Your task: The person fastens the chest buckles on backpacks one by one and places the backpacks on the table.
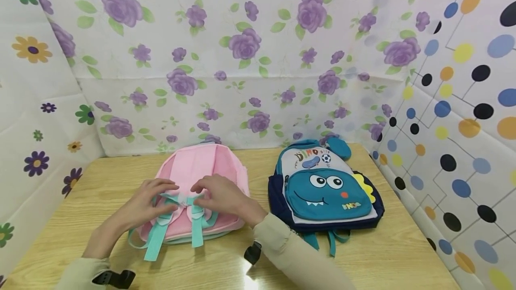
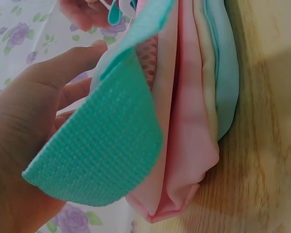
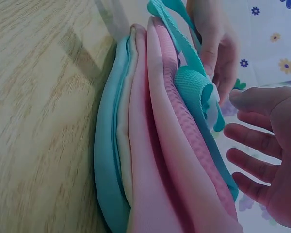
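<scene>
A pink backpack [image 1: 193, 160] lies on the table with its back panel and straps facing up. Turquoise webbing straps [image 1: 196, 227] with pale buckles are drawn together across its lower part, and their loose ends hang over the near edge. My left hand [image 1: 147, 202] is at the left strap, thumb and fingers loosely bent; in the left wrist view a wide turquoise strap end [image 2: 106, 141] covers part of the palm. Beside the right strap, my right hand [image 1: 223, 196] hovers with fingers spread. The right wrist view shows its fingertips [image 3: 240, 131] apart from the webbing.
A blue dinosaur backpack [image 1: 328, 191] lies face up to the right, its straps [image 1: 332, 241] trailing toward the near side. The wooden table [image 1: 109, 178] meets a flowered cloth [image 1: 217, 102] at the back and a dotted cloth [image 1: 455, 147] at the right.
</scene>
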A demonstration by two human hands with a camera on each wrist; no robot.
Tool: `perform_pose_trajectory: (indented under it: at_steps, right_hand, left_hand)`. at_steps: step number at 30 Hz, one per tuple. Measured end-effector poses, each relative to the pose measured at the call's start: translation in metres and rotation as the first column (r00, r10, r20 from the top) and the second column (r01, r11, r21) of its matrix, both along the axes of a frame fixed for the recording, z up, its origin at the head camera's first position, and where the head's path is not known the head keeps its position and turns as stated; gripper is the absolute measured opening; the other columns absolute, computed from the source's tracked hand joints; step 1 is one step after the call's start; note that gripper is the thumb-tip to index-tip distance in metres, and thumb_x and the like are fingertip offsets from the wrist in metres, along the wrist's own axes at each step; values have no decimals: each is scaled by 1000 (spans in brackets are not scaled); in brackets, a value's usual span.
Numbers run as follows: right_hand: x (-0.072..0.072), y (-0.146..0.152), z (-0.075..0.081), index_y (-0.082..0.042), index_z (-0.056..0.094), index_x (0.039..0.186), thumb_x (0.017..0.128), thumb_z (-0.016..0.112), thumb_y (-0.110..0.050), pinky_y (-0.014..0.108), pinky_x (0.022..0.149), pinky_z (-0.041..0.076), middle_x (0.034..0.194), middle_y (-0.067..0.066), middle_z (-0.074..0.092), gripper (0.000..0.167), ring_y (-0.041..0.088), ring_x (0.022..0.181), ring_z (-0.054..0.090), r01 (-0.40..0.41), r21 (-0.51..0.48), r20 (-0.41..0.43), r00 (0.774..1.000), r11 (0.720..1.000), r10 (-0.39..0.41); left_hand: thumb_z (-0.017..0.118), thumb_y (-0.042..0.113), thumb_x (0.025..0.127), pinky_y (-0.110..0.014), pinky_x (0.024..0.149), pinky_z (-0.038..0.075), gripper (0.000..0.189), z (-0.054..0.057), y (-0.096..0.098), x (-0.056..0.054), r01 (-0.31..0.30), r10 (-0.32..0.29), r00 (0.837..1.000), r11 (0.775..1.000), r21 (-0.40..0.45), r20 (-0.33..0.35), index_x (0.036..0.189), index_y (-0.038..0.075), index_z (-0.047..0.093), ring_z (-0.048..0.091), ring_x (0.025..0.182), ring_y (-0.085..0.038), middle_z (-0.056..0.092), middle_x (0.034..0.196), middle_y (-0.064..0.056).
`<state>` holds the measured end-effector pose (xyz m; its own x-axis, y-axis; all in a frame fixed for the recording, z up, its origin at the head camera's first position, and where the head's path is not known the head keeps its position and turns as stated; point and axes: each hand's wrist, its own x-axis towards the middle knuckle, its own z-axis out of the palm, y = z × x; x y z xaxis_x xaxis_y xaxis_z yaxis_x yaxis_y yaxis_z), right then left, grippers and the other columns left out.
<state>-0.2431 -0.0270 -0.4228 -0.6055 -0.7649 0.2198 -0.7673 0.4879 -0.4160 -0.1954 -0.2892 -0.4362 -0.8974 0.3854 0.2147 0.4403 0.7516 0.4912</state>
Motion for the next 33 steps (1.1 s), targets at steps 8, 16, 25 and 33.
perform_pose_trajectory:
  at_steps: [8,16,25,33]
  right_hand:
    - [-1,-16,-5,-19,67,125,96,64,-36,18,89,49,114,-7,70,34,7,104,64,19,44,-30,999,999,-18]
    - [-3,-27,-11,-25,66,126,97,62,-43,20,89,49,116,-10,69,35,6,105,62,46,86,-35,998,995,-43]
    - [-3,-35,-16,-27,66,126,94,64,-49,23,91,49,115,-12,69,39,6,104,62,83,87,-36,996,993,-80]
    - [-2,-42,-20,-29,66,124,94,66,-43,23,87,48,112,-15,70,33,5,100,61,126,83,-54,991,989,-122]
  left_hand:
    - [80,38,83,-61,90,42,53,-4,4,-3,-16,14,999,999,-52,-41,126,10,66,44,120,-37,57,132,-12]
    - [79,39,84,-61,92,41,49,-5,7,-5,-15,12,999,997,-78,-43,122,12,69,44,120,-36,57,132,-13]
    - [80,36,82,-58,92,40,41,-8,9,-8,-31,23,996,995,-99,-82,114,10,73,46,116,-34,60,129,-13]
    - [82,30,81,-54,91,40,33,-11,11,-11,-45,35,994,994,-99,-103,106,11,75,47,113,-31,61,125,-12]
